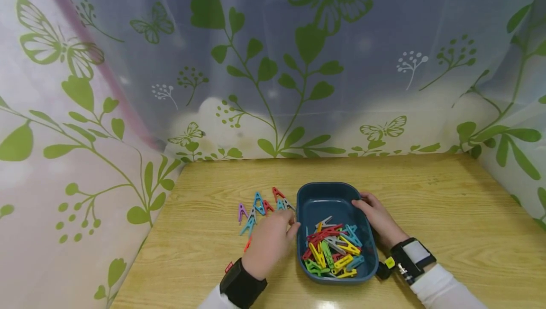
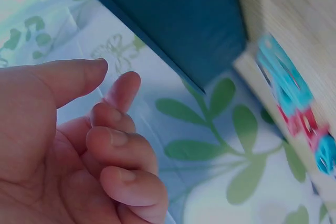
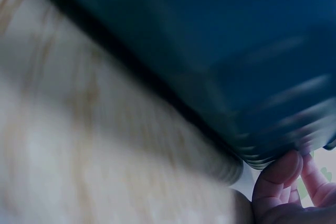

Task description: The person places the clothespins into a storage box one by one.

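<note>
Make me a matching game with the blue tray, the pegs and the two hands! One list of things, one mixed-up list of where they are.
Things:
1. Tray
2. Loose pegs
3. Left hand
4. Right hand

Places:
a. On the tray's right rim
b. On the table, left of the tray
c. Between the two hands, with a heap of coloured pegs inside
d. Just beside the loose pegs, holding nothing in the left wrist view

Pairs: 1-c, 2-b, 3-d, 4-a
</note>
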`<action>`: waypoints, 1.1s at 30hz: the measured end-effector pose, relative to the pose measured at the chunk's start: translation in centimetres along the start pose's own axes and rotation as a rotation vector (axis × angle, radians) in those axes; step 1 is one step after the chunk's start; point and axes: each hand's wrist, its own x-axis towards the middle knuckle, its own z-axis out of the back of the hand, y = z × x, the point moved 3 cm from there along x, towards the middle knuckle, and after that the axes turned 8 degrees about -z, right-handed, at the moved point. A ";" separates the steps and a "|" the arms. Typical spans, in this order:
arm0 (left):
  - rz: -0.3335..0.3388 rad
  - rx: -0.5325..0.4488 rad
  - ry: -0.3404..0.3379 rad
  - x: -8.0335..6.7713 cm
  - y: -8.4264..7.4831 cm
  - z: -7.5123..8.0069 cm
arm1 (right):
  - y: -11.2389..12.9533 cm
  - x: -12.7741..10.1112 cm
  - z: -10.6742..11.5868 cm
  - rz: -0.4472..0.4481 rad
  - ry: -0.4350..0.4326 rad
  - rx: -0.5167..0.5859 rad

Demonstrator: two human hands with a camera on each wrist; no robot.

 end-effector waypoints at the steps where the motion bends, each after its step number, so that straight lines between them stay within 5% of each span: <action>1: 0.012 -0.006 -0.002 -0.1 0.5 0.1 | 0.0 0.0 0.0 0.000 -0.002 -0.004; 8: 0.070 0.077 0.021 -1.3 3.2 0.2 | 0.0 0.1 0.0 0.005 -0.010 -0.018; 16: 0.211 0.165 0.096 -2.6 5.6 -0.3 | 0.0 0.1 0.0 0.010 -0.010 -0.019; 26: 0.319 0.186 0.195 -2.9 6.6 -0.8 | 0.0 0.1 0.1 0.005 -0.010 -0.018; 33: 0.294 0.266 0.186 -3.1 6.4 -0.9 | 0.0 0.2 0.1 0.008 -0.011 -0.020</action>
